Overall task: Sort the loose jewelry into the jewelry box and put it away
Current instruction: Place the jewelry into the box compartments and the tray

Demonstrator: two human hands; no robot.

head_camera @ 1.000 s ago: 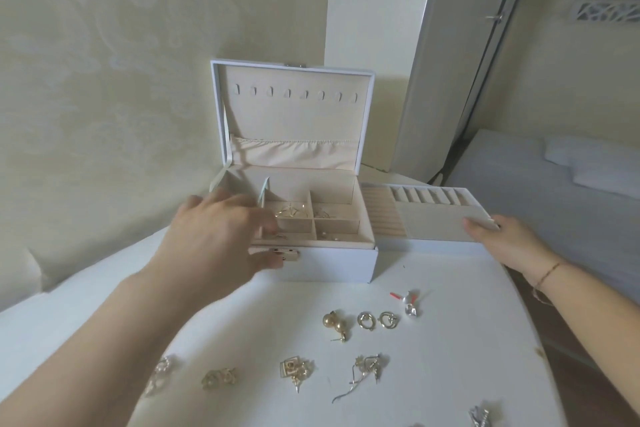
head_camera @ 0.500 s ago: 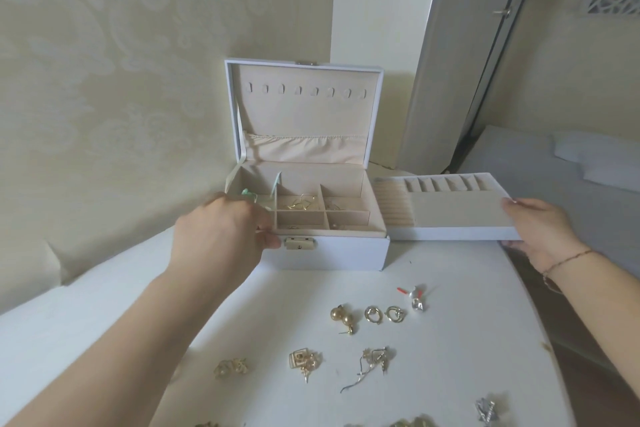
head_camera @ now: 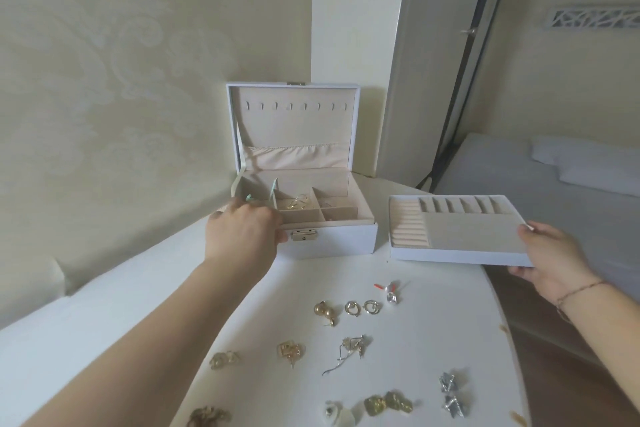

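My left hand [head_camera: 242, 236] rests on the front left corner of the open jewelry box [head_camera: 332, 243], fingers curled over the rim near the mint ribbon tab [head_camera: 250, 198], bracing the box more than gripping anything; I cannot tell whether the fingertips pinch that ribbon. My right hand [head_camera: 550, 258] has its grip closed on the near right corner of the removable tray [head_camera: 460, 236], thumb on top and fingers underneath, and that corner juts past the edge of the counter [head_camera: 433, 340]. The tray sits just beside the box on its right, apart from it by a narrow gap, with its long axis running left to right and its ring rolls toward the box. The loose jewelry lies on the counter nearer to me than either container: a gold ball earring [head_camera: 325, 311], two small hoops [head_camera: 362, 307], a silver piece with a red tip [head_camera: 389, 291], gold clusters [head_camera: 291, 351] and silver studs [head_camera: 450, 393] farther toward me. One gold piece [head_camera: 298, 203] already sits in a middle compartment of the box. What matters next, I judge, is that the pieces lie between my two forearms and toward me from both hands, so either hand must let go and draw back to reach them; the right is nearer the hoops and silver studs, the left nearer the gold clusters.
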